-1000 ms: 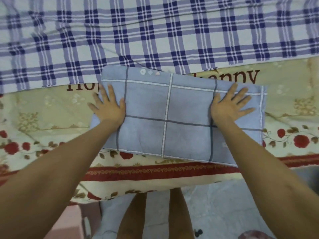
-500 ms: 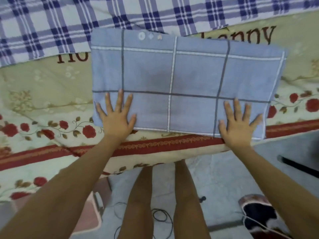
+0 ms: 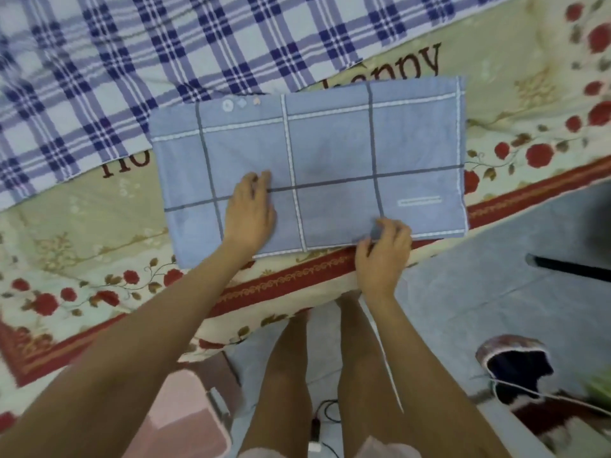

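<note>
A folded light-blue cloth (image 3: 330,153) with grey and white grid lines lies flat near the front edge of the bed. My left hand (image 3: 253,209) rests on its lower left-middle part, fingers bent with the tips on the fabric. My right hand (image 3: 383,249) is at the cloth's near edge and pinches that edge between thumb and fingers, lifting a small bit of fabric.
The bed carries a cream sheet with red roses (image 3: 82,233) and a blue-and-white plaid blanket (image 3: 165,54) at the back. Below are my legs, the grey floor (image 3: 496,292), a pink object (image 3: 185,418), a dark slipper (image 3: 515,368) and cables.
Both hands were spread flat on the cloth. The left has moved inward and curled its fingers; the right has shifted left to the near edge and pinched it.
</note>
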Demonstrator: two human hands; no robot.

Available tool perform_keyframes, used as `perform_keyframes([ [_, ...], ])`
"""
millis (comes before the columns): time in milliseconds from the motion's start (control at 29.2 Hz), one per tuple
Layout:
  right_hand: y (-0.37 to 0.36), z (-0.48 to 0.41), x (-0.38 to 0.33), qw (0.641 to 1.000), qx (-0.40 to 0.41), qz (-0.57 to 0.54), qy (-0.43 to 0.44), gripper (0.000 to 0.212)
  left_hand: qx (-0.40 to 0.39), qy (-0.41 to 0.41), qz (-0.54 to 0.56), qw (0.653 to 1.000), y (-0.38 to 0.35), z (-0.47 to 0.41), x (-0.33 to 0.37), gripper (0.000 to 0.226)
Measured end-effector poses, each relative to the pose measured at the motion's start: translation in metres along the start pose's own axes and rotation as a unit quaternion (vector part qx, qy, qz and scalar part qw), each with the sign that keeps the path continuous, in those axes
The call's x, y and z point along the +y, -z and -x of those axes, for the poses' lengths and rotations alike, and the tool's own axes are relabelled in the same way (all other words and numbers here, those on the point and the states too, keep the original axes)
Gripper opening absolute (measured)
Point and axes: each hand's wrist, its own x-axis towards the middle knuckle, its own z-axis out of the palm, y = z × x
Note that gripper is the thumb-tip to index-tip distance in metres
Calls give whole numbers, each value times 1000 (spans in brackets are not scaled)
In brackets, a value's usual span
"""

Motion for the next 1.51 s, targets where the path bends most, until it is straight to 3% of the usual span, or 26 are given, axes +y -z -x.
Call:
perform_keyframes([
  [69,-14,19,-9,978,-194,-52,49,13,-31,-58,-13,998,5,-42,8,62],
  [103,-22,25,-9,958,-273,-86,28,13,-52,-62,-28,996,6,-63,16,67],
  [206,-36,34,-2,857,-438,-217,-161,28,-107,14,-17,994,8,-107,26,78],
  [308,-41,36,0,788,-413,-344,-301,23,-158,46,-21,986,19,-138,36,88],
  [411,-34,39,-11,759,-327,-427,-367,10,-171,56,-6,984,31,-158,50,94],
  [480,-30,43,-14,725,-286,-481,-401,22,-163,59,-12,985,34,-165,56,88],
  [651,-28,38,-16,585,-252,-617,-461,37,-164,92,14,982,41,-183,75,76],
  [788,-34,26,-23,482,-206,-682,-510,21,-166,105,60,979,33,-189,92,68],
  [891,-39,32,-25,408,-194,-710,-540,9,-174,89,-1,981,34,-190,93,63],
  [1028,-40,30,-38,339,-178,-743,-548,14,-175,78,-30,981,36,-195,89,58],
  [1131,-33,26,-48,338,-170,-746,-547,22,-180,56,-18,982,40,-191,84,53],
  [1200,-28,23,-48,364,-173,-737,-543,28,-172,37,-14,984,45,-185,85,44],
  [1303,-11,16,-39,447,-184,-711,-511,21,-106,16,13,994,57,-166,95,41],
  [1371,7,14,-36,502,-195,-687,-489,20,-54,11,88,995,63,-147,98,40],
  [1508,58,-2,-36,628,-166,-632,-422,15,-3,18,277,961,96,-125,117,45],
])
